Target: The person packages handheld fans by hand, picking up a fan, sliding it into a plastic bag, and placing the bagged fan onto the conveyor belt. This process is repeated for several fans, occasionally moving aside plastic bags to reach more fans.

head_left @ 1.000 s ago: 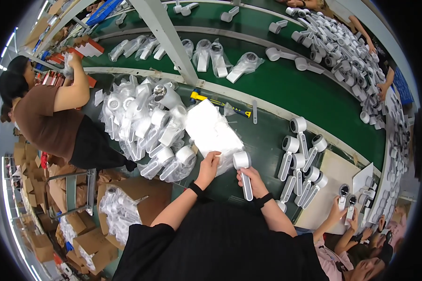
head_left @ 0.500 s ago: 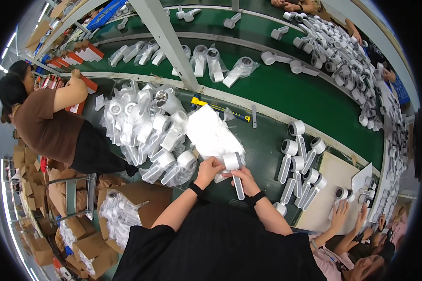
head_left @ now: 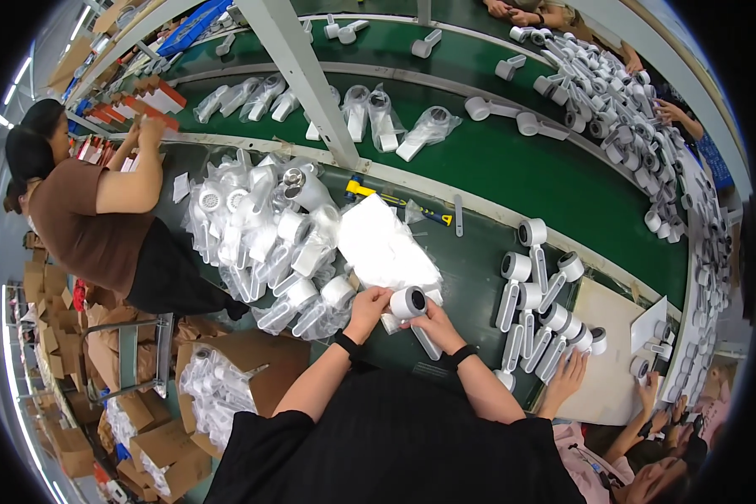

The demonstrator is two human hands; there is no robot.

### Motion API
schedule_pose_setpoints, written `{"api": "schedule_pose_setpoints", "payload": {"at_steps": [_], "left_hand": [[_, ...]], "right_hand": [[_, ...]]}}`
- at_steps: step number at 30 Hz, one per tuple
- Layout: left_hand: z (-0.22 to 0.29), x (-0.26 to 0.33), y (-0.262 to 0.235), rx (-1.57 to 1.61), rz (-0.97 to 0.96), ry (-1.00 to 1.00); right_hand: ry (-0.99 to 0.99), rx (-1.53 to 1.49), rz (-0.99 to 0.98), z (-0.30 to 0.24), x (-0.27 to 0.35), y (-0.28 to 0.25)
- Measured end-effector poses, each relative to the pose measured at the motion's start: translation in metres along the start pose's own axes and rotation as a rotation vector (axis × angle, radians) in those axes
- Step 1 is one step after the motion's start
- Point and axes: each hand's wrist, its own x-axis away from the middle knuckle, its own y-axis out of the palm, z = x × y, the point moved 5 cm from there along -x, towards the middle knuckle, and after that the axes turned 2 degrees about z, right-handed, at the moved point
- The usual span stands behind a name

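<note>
Just in front of me is a white handheld device with a round drum-shaped head and a flat handle. The dark centre of its head now faces up and to the right. My left hand pinches the left side of the head. Wrapped around the right side, near the neck, is my right hand; the handle pokes out below its fingers. Beyond the device lies a stack of thin white plastic bags. A pile of bagged devices is to the left, and several unbagged devices lie to the right.
A yellow-and-black hammer lies behind the bags. A green conveyor carries more devices past a white post. At left, a person in brown handles boxes; at right, another person's hand touches devices. A carton stands below left.
The device in my hands has turned, bringing the face of its head into view. A co-worker's hand at right has moved left to the unbagged devices, where more now lie.
</note>
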Motion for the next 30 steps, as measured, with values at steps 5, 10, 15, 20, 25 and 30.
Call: {"api": "schedule_pose_setpoints", "payload": {"at_steps": [5, 10, 15, 20, 25, 30], "left_hand": [[0.007, 0.008, -0.005, 0.314, 0.123, -0.064], [0.065, 0.030, 0.003, -0.455, 0.138, 0.654], [0.076, 0.042, 0.008, -0.407, 0.061, 0.619], [0.088, 0.051, 0.018, -0.436, -0.013, 0.731], [0.093, 0.048, 0.022, -0.411, 0.130, 0.734], [0.089, 0.053, 0.021, -0.542, 0.094, 0.748]], "right_hand": [[-0.132, 0.727, 0.008, -0.023, 0.006, 0.010], [-0.382, 1.053, 0.089, -0.044, 0.017, 0.020], [-0.219, 1.134, 0.032, -0.034, 0.007, 0.008], [0.012, 0.298, -0.099, -0.040, -0.005, -0.002], [0.365, -0.260, -0.166, -0.038, 0.001, 0.003], [0.359, -0.918, -0.242, -0.006, 0.001, -0.018]]}}
